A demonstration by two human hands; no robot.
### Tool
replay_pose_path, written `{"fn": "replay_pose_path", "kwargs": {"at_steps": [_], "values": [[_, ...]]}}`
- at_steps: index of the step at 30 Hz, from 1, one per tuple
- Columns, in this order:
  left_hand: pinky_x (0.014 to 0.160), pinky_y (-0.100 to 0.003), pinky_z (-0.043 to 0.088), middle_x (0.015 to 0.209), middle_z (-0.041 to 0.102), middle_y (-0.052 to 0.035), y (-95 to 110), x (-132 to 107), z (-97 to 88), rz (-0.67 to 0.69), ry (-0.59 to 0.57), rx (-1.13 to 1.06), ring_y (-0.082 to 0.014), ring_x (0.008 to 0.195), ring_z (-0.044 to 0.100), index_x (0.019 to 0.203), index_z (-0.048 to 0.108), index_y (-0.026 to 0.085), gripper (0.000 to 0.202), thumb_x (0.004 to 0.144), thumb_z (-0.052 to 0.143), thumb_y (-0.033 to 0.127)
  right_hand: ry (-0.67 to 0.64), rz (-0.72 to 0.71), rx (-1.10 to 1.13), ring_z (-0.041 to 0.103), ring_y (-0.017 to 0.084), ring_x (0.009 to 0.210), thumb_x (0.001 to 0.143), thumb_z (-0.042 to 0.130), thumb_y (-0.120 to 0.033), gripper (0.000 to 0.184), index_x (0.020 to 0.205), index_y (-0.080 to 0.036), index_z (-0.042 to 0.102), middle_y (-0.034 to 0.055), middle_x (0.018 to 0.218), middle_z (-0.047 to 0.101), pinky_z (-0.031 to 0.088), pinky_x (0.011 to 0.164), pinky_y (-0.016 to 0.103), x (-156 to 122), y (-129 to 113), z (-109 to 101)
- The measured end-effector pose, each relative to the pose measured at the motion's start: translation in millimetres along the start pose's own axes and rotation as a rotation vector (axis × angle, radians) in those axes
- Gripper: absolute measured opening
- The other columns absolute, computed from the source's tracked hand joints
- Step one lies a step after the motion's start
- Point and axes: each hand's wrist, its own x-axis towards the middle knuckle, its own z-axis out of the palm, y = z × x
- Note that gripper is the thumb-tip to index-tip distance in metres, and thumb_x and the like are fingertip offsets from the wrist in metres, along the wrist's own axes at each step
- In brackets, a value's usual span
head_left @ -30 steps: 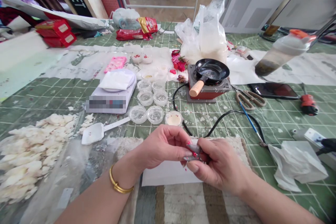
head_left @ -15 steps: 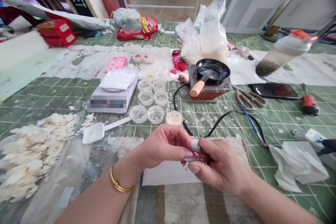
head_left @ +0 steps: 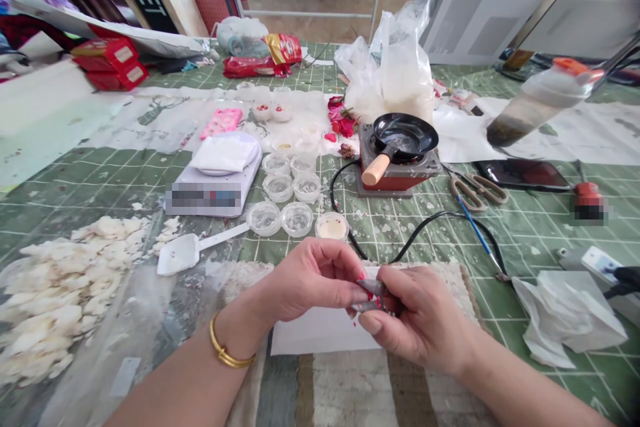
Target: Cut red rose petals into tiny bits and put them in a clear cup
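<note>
My left hand (head_left: 310,280) and my right hand (head_left: 420,313) meet low in the middle, above a white sheet of paper (head_left: 320,330). Both pinch a small grey tool (head_left: 371,290) smeared with red bits; the fingers hide most of it. The left wrist wears a gold bangle (head_left: 224,347). Just beyond the hands stand several small clear round cups (head_left: 295,217), one with a cream filling (head_left: 331,227).
A scale (head_left: 213,177) with a white scoop (head_left: 187,252) and a heap of white flakes (head_left: 60,293) lies left. A small black pan (head_left: 404,137) sits on a burner, its cord (head_left: 425,223) curling toward me. Scissors (head_left: 475,190), phone (head_left: 520,173) and crumpled tissue (head_left: 565,317) lie right.
Both hands stay together on the grey tool; the fingers shift only slightly. The camera view has drifted a little.
</note>
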Motion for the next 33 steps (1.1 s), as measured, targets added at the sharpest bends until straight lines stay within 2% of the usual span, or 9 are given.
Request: {"fn": "replay_pose_path", "kwargs": {"at_steps": [4,11,16,24,33], "values": [[0.057,-0.019,0.050,0.067,0.067,-0.0011,-0.3,-0.2,-0.1,-0.011,-0.002,-0.026,-0.0091,0.060,0.062,0.074,0.067,0.012,0.014,0.065,0.078,0.010,0.007,0.007,-0.015,0.026,0.006,0.044,0.084,0.048,-0.052,0.042,0.060,-0.020,0.038,-0.0070,0.051,0.029,0.018,0.044,0.024,-0.5,0.1,0.4],[0.058,-0.023,0.052,0.068,0.067,-0.0025,-0.4,-1.5,0.5,0.006,-0.029,0.002,-0.0116,0.060,0.063,0.074,0.066,0.012,0.015,0.067,0.078,0.016,-0.060,0.023,0.006,0.038,0.008,0.044,0.090,0.040,-0.053,0.047,0.061,-0.016,0.049,-0.0032,0.050,0.040,0.023,0.046,0.024,-0.6,-0.6,-1.5],[0.058,-0.023,0.051,0.068,0.067,-0.0029,0.4,-1.7,0.2,0.006,-0.030,0.019,-0.0118,0.061,0.063,0.074,0.065,0.012,0.015,0.067,0.078,0.017,-0.075,0.035,0.024,0.041,0.009,0.045,0.090,0.037,-0.055,0.050,0.062,-0.016,0.052,-0.0019,0.050,0.044,0.025,0.046,0.024,-1.3,-1.1,-2.4],[0.057,-0.019,0.049,0.070,0.067,-0.0016,-0.2,-2.0,-0.7,-0.018,-0.004,-0.029,-0.0092,0.061,0.061,0.073,0.065,0.013,0.016,0.064,0.078,0.011,-0.009,0.017,-0.013,0.031,0.007,0.043,0.086,0.046,-0.054,0.044,0.060,-0.018,0.045,-0.0057,0.050,0.034,0.020,0.044,0.024,-0.9,0.9,0.5],[0.058,-0.021,0.048,0.068,0.064,-0.0025,0.6,-1.5,1.2,-0.004,-0.030,0.031,-0.0112,0.062,0.061,0.073,0.065,0.012,0.019,0.065,0.080,0.020,-0.046,-0.016,0.012,0.031,0.007,0.044,0.090,0.040,-0.053,0.043,0.061,-0.020,0.038,-0.0058,0.051,0.033,0.021,0.045,0.024,-1.1,-0.3,0.2]]}}
